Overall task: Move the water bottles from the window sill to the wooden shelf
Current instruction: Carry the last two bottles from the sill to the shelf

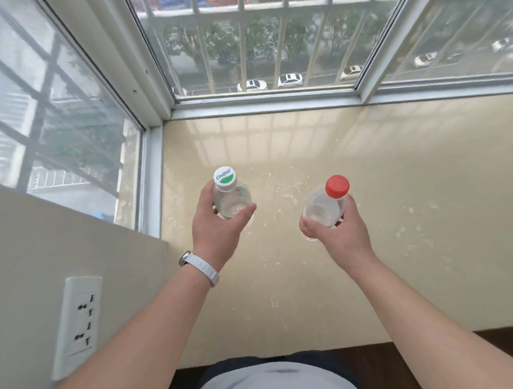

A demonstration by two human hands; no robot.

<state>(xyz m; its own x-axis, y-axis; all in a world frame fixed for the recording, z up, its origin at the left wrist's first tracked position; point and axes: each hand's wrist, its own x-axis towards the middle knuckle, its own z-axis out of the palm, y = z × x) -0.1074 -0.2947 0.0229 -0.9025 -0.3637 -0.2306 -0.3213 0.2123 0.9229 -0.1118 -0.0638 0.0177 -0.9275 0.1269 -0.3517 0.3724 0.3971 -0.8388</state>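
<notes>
A white wall socket (78, 324) is sitting at lower left; white cars (290, 80) are showing beyond window bars (243, 50), top centre.

Bases hidden: white-capped bottle (230, 199) by left hand (215, 225), red-capped bottle (324, 209) by right hand (342, 230).

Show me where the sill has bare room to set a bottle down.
The window sill is bare right of the red-capped bottle and behind both bottles up to the window frame. The gap between it and the white-capped bottle is narrower. Crowded only around the left hand and right hand.
</notes>
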